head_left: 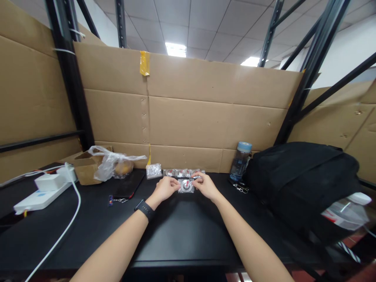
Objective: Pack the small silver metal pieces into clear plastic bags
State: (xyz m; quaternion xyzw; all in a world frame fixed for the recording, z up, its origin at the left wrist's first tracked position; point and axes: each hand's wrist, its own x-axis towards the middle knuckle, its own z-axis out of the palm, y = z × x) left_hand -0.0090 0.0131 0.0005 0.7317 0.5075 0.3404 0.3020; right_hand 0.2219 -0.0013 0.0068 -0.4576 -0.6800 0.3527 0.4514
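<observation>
Just before the cardboard wall [188, 121], left hand [165, 188] and right hand [206, 185] pinch a clear packet [187, 186] on the black bench [176, 231]; its small contents are hard to identify.

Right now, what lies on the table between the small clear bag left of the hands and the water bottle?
In the head view, a row of clear packets with red parts lies between the small clear bag and the water bottle.

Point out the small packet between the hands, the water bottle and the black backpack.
small packet [187, 186], head view: its clear front.
water bottle [241, 162], head view: its body.
black backpack [302, 176], head view: its top fabric.
</observation>
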